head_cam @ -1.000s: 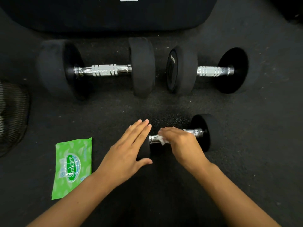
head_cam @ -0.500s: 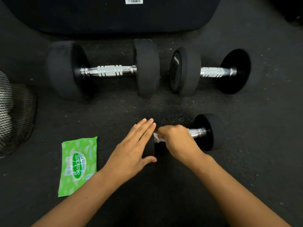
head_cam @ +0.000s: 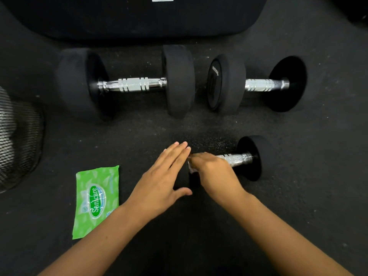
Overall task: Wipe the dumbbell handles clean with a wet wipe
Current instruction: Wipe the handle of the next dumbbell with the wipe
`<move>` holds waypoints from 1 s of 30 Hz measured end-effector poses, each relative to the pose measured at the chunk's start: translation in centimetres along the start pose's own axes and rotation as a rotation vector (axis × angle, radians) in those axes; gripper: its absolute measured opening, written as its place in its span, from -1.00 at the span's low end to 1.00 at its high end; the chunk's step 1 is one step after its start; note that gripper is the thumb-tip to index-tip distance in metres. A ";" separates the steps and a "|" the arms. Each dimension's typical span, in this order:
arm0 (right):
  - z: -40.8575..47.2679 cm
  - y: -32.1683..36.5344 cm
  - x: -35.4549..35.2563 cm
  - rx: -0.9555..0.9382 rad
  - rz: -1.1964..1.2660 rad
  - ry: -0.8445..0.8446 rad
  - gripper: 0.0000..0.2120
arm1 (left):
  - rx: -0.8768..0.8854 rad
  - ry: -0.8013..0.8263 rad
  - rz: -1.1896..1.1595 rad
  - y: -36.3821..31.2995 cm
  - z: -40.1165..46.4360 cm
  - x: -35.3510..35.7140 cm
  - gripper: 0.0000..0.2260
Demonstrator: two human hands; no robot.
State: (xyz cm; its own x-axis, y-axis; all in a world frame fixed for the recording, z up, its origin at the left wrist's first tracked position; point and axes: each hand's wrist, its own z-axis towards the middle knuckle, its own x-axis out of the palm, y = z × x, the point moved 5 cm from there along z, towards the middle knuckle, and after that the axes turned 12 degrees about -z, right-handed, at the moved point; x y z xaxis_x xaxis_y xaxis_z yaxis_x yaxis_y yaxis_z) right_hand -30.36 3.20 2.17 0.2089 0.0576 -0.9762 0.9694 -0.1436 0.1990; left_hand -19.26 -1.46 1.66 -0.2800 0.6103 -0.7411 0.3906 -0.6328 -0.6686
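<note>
A small black dumbbell lies on the dark floor nearest me, its chrome handle partly showing. My left hand rests flat on its left weight, fingers together and extended. My right hand is closed around the left end of the handle with a white wet wipe peeking out beside the fingers. Two larger dumbbells lie farther back: one on the left, one on the right.
A green wet-wipe pack lies flat on the floor at lower left. A black mesh object sits at the left edge. A large dark padded thing spans the top.
My right hand has slid left along the small dumbbell's handle, baring more chrome on the right. My left hand stays on the weight. The view has shifted slightly.
</note>
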 end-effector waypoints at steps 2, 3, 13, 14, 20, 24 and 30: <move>-1.0 -1.3 0.1 -0.031 0.036 -0.106 -0.71 | 0.004 -0.013 -0.003 0.0 -0.2 0.1 -0.13; -1.0 -1.8 0.3 -0.002 0.042 -0.118 -0.72 | 0.006 -0.023 -0.005 0.0 -0.2 0.1 -0.13; -2.2 -1.0 2.1 -0.016 0.033 -0.303 -0.68 | 0.009 -0.037 -0.001 0.1 0.0 0.2 -0.15; -2.4 -0.7 2.5 -0.024 0.033 -0.304 -0.67 | 0.007 -0.031 -0.002 0.2 0.0 0.1 -0.15; -2.2 -1.7 2.3 -0.059 0.046 -0.390 -0.73 | 0.023 -0.028 0.011 0.3 0.0 0.3 -0.14; -2.7 -2.2 2.4 -0.177 0.058 -0.415 -0.76 | 0.027 -0.034 -0.006 0.4 0.0 0.3 -0.15; -2.7 -1.0 3.3 -0.109 0.028 -0.471 -0.74 | 0.039 -0.048 -0.008 0.6 0.2 0.3 -0.15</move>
State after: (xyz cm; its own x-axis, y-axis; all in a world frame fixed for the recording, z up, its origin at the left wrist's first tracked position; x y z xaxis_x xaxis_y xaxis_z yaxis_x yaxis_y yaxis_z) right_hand -30.26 6.23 -0.96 0.1789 -0.4016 -0.8982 0.9773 -0.0331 0.2094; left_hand -19.29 -1.79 1.07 -0.3255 0.5924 -0.7370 0.3540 -0.6464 -0.6759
